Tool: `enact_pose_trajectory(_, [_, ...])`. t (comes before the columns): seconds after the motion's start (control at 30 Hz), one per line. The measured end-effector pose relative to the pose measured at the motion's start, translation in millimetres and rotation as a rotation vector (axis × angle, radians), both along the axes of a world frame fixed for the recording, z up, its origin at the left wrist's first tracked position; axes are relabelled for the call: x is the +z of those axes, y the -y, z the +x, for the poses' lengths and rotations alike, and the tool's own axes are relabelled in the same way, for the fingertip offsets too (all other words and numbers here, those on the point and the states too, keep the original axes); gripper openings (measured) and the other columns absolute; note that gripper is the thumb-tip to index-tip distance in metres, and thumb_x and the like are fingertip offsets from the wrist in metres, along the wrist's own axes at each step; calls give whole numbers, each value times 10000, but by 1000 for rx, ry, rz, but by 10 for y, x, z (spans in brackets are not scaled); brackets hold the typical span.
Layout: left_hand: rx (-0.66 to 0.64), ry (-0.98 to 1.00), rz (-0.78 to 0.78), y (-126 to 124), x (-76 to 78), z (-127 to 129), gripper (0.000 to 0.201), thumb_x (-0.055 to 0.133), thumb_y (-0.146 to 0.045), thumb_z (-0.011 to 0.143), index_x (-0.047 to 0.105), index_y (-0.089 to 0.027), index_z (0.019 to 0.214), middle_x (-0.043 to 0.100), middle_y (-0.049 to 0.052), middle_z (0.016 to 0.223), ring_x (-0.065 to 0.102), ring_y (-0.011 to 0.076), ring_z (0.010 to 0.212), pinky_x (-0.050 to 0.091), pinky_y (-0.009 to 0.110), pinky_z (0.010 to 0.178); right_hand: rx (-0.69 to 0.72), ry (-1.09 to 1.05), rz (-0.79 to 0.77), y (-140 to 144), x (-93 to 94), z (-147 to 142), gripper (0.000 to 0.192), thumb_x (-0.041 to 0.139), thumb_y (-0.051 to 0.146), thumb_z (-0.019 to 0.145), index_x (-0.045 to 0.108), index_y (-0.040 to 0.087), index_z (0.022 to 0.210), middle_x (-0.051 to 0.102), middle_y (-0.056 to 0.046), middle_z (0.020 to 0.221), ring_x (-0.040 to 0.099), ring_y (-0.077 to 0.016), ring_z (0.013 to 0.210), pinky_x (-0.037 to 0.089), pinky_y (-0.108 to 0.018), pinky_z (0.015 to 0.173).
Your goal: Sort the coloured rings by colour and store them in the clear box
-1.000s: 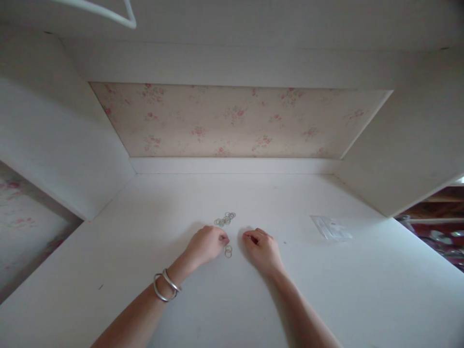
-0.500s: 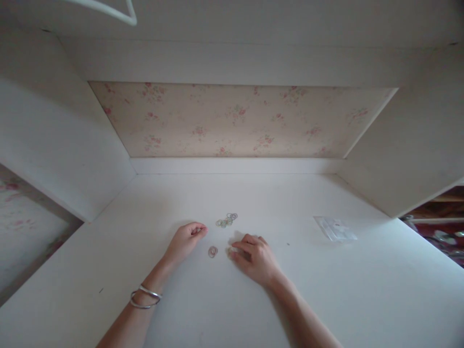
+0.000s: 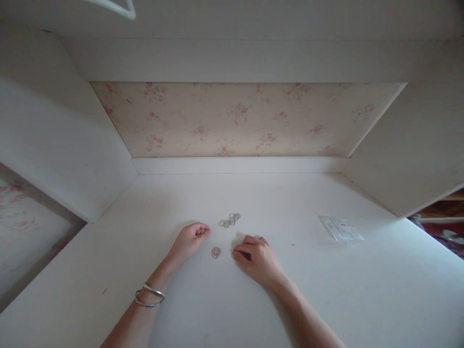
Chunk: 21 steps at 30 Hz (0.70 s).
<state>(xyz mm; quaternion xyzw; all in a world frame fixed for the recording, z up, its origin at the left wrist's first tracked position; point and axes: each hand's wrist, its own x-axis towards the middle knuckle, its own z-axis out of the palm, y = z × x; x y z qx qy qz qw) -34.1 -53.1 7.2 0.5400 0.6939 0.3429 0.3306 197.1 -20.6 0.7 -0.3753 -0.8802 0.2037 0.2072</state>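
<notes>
Nearest the camera, two bare forearms reach forward over the white tabletop (image 3: 108,251), the left wrist wearing silver bangles (image 3: 149,295). Left hand (image 3: 188,240) rests with its fingers (image 3: 203,231) curled and pinched together at the tips; whether they hold something small I cannot tell. Right hand (image 3: 257,258) lies knuckles up, fingertips pressed narrow against the surface, and again any thing beneath them is hidden. Between the two hands, apart from both, lies a small ring (image 3: 216,252), flat on the tabletop. Just beyond it sits a loose cluster of rings (image 3: 229,220), pale green and clear, some overlapping. These look light, thin and springy, likely to skid on the smooth surface, so a fingertip pinch across the rim, or a nail slid under the edge, would suit best. Farther right, well apart, is a clear plastic packet (image 3: 340,229). Behind everything stands the floral back panel (image 3: 239,121) of the alcove.
</notes>
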Motion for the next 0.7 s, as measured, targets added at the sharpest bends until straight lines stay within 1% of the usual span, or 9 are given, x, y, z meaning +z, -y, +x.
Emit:
enact_pose_trajectory(0.23, [3, -13, -3, 10, 8, 9, 375, 513, -478, 778, 658, -151, 888, 628, 12, 703, 537, 153, 632, 367, 235, 573, -45, 3, -40, -16, -2, -47, 216, 504, 276, 866, 704, 277, 785, 632, 23, 773, 557, -108, 728, 325, -270, 734])
enact_pose_trajectory(0.37, [4, -6, 7, 12, -2, 10, 367, 515, -472, 780, 656, -150, 886, 639, 21, 724, 551, 158, 652, 382, 240, 590, -47, -38, -52, -20, -24, -75, 221, 490, 285, 870, 698, 271, 795, 629, 20, 768, 558, -112, 728, 338, -269, 746])
enact_pose_trajectory(0.53, [-1, 8, 0, 13, -16, 0, 364, 517, -485, 778, 653, -160, 868, 634, 4, 716, 542, 144, 634, 379, 234, 585, -210, -149, -111, -50, -35, 2, 251, 457, 266, 857, 685, 219, 765, 621, -16, 772, 541, -121, 683, 370, -249, 667])
enact_pose_trajectory(0.57, [-2, 4, -4, 13, -17, -2, 365, 514, -485, 779, 653, -161, 869, 623, -1, 699, 532, 139, 619, 371, 231, 573, -212, -144, -112, -53, -32, 28, 243, 462, 246, 845, 682, 215, 747, 619, -17, 768, 540, -120, 680, 368, -247, 663])
enact_pose_trajectory(0.63, [-6, -14, -2, 14, -19, -4, 366, 502, -482, 785, 653, -160, 870, 587, -13, 652, 505, 132, 588, 349, 227, 546, -171, -100, -91, -48, -25, 71, 214, 489, 212, 815, 681, 218, 720, 616, -9, 752, 541, -119, 689, 362, -252, 697])
enact_pose_trajectory(0.7, [-12, -39, 5, 13, -24, -6, 365, 495, -480, 789, 653, -159, 862, 544, -23, 607, 477, 127, 561, 327, 224, 526, -119, -47, -60, -32, -17, 92, 183, 519, 203, 797, 690, 237, 742, 617, 3, 750, 545, -120, 708, 346, -269, 746])
